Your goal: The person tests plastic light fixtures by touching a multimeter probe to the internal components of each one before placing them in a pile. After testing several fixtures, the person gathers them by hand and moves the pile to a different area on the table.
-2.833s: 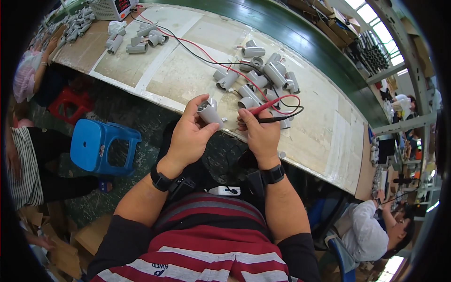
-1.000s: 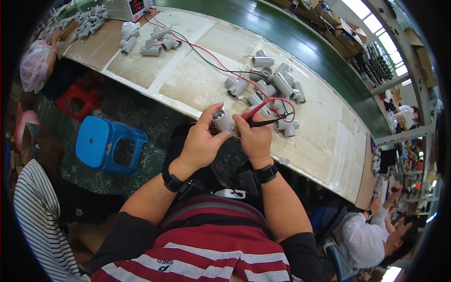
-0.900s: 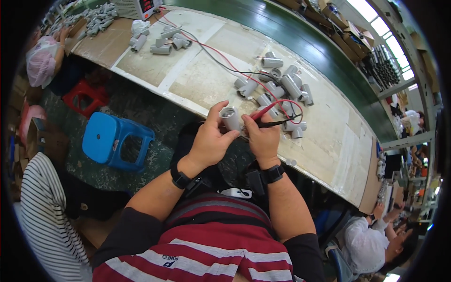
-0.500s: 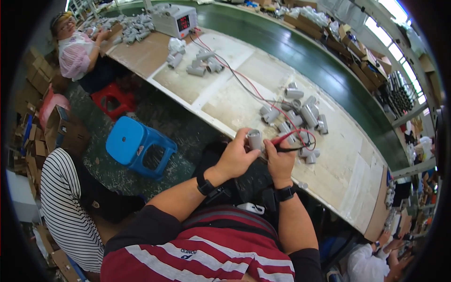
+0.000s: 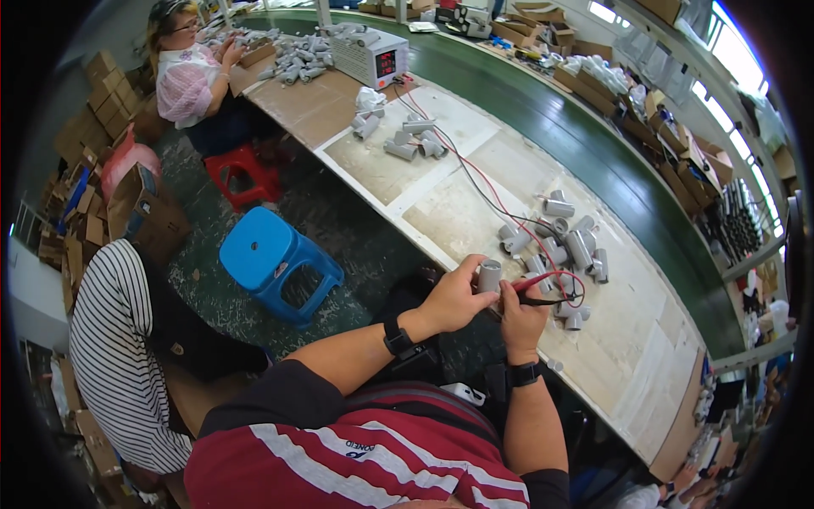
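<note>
My left hand [image 5: 451, 302] is closed around a short grey cylinder [image 5: 489, 276], which stands upright between thumb and fingers at the bench's near edge. Close beside it, my right hand [image 5: 523, 327] grips a pair of test probes, one red [image 5: 547, 278] and one black [image 5: 540, 301]. Their tips are too hidden to tell whether they touch the cylinder. Red and black leads [image 5: 476, 170] run from the probes across the bench to a grey meter box [image 5: 370, 61] with a red lit display. Several similar grey cylinders [image 5: 580, 251] lie loosely just beyond my right hand.
More grey cylinders [image 5: 401, 146] lie farther along the bench [image 5: 509, 153], with a heap [image 5: 298, 64] by the meter. A green conveyor belt [image 5: 543, 102] runs behind. A blue stool [image 5: 267, 250] and a red stool [image 5: 242, 174] stand left. A co-worker [image 5: 191, 81] sits at the far left.
The whole view has shifted, so the bench and my hands appear lower and farther right. Both hands keep their hold on the grey cylinder and the test probes.
</note>
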The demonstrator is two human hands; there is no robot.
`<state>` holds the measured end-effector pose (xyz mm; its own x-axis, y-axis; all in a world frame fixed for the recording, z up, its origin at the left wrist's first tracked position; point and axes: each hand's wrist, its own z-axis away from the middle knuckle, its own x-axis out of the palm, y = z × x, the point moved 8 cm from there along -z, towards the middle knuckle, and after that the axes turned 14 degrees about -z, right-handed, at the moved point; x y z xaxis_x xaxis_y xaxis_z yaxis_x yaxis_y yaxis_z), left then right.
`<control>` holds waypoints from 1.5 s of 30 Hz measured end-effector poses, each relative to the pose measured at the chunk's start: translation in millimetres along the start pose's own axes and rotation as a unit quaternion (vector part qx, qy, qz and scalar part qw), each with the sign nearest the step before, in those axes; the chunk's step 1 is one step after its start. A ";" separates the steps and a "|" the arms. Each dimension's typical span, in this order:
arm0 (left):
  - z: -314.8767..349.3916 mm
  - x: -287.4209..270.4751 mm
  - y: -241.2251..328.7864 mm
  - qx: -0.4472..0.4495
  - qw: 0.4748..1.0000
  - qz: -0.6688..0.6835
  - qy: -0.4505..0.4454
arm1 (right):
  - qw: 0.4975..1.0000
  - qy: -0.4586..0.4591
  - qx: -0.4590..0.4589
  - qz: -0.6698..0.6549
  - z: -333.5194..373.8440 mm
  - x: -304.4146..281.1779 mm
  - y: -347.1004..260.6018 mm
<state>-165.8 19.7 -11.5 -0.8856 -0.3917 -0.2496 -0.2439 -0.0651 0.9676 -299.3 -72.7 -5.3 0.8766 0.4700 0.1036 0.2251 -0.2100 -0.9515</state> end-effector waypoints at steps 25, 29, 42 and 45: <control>-131.9 -264.0 -52.4 -0.049 0.829 -0.483 0.279 | 0.976 0.170 0.035 -0.131 -0.2 -96.3 -55.8; -57.9 -195.4 103.9 0.171 0.910 -0.195 0.322 | 0.978 0.177 0.031 -0.103 11.6 -112.3 -49.9; 86.4 -273.2 192.3 0.517 0.799 -0.028 0.305 | 0.982 0.170 0.039 -0.079 -0.9 -102.9 -51.6; 95.8 -243.4 208.7 0.588 0.735 -0.037 0.337 | 0.985 0.169 0.027 0.005 13.1 -97.4 -63.5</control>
<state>-39.1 189.4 247.6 -0.5523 -0.8186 0.1577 -0.8054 0.5728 0.1527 -404.5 -93.9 41.3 0.9724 0.1534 0.1756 0.2002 -0.1628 -0.9661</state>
